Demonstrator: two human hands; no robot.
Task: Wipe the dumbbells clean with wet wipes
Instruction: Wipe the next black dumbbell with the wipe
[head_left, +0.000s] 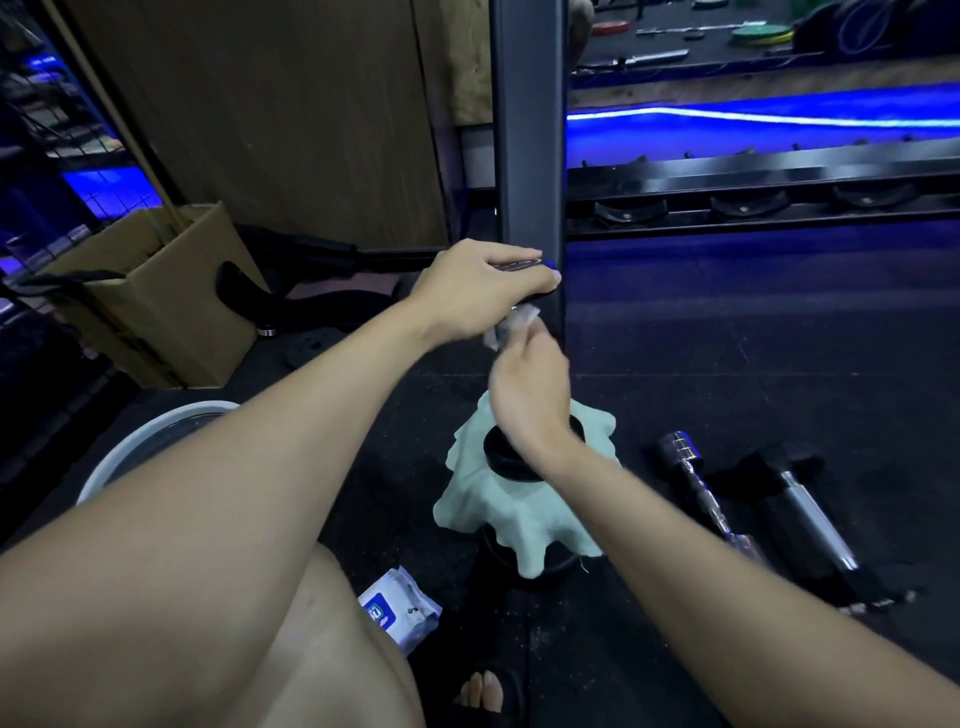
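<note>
My left hand (485, 291) clamps over the top end of a dumbbell (535, 299) stood upright, fingers curled round the dark head to steady it, while my right hand (527, 384) pinches a crumpled wet wipe (506, 325) and works it just under that grip, against what I take to be the handle; the blur makes the exact contact hard to read. The dumbbell's lower head (506, 457) rests on a pale green cloth (498, 514) below my right wrist, apparently laid there to keep the cleaned end off the rubber floor (727, 364). Count: one dumbbell in hand, one wipe in use, one cloth, one pack of wet wipes (397, 608) lying near my knee within easy reach, and two chrome bars (696, 478) lying to the right of my right forearm, not yet touched. One white basin (111, 462) sits under my left forearm, one cardboard box (150, 291) beyond it.
</note>
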